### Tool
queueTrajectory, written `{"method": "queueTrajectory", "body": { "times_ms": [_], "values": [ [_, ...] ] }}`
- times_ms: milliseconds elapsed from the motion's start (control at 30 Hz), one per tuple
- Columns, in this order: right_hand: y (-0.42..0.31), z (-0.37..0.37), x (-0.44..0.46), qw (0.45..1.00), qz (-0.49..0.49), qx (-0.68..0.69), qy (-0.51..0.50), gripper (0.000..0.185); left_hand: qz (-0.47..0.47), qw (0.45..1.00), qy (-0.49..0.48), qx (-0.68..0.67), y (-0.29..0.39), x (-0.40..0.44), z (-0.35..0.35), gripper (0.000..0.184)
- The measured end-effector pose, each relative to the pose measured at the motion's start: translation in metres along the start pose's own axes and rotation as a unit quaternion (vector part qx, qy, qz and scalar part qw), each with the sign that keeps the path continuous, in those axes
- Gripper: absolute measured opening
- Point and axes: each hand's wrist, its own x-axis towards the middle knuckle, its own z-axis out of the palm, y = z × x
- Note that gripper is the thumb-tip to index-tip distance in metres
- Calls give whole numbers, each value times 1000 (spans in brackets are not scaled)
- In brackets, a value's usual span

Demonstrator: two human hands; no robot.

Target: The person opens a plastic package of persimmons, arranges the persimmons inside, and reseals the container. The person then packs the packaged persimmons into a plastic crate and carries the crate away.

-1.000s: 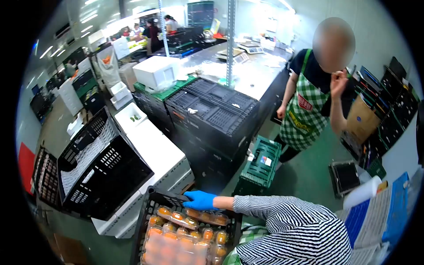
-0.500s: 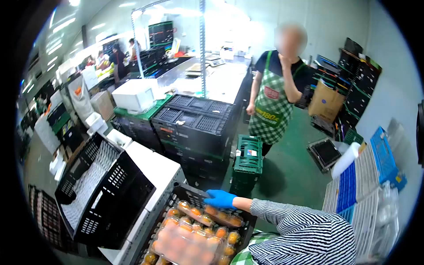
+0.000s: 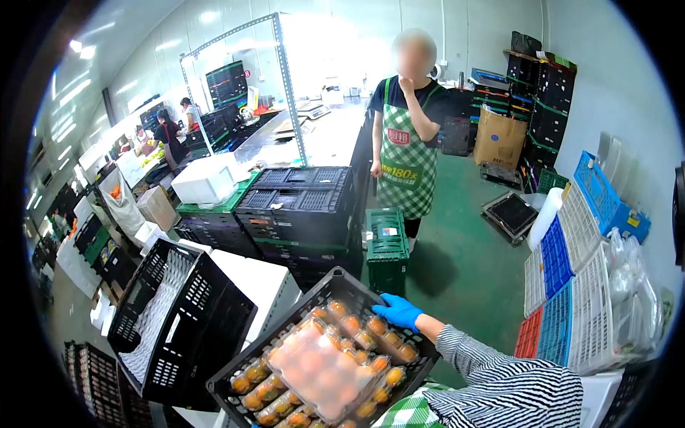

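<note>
My right hand (image 3: pixel 399 312), in a blue glove, grips the far right rim of a black plastic crate (image 3: pixel 335 287). The crate sits tilted in front of my body. Inside it lie several clear clamshell packs of small orange fruit (image 3: pixel 353 324). On top of these rests a larger clear pack (image 3: pixel 314 364), its round pale orange contents blurred. My left hand is out of view, and the crate's near edge is cut off by the frame.
Left of me, a black crate with a padded liner (image 3: pixel 160 307) leans near white foam boxes (image 3: pixel 260 285). Ahead stand stacked black crates (image 3: pixel 300 214), a green crate (image 3: pixel 387 242) and a person in a checked apron (image 3: pixel 407 153). Coloured baskets (image 3: pixel 553 307) line the right wall.
The fruit crate has swung to the right and more of it shows, away from the white boxes. My right hand has moved right with it, still on the rim.
</note>
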Motion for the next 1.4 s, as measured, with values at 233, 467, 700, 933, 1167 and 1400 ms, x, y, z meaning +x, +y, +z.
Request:
{"method": "queueTrajectory", "body": {
  "times_ms": [233,467,700,933,1167,1400],
  "values": [
    [0,-17,-16,999,22,42,7,39,10,1000,-15,-25,-10,5,8,15],
    [5,-26,4,999,16,27,4,39,14,1000,0,-18,-15,5,22,18],
    [7,-29,32,1000,7,6,-22,41,19,999,45,23,-11,-3,38,20],
    [3,-27,55,999,-3,-16,-51,45,11,999,46,-18,-18,-10,43,17],
    [-3,-20,73,996,-51,-21,-70,39,-29,999,46,4,-21,-17,41,32],
    [-8,-8,91,994,-44,-4,-98,41,-19,995,96,31,-14,-38,48,36]
  ]
}}
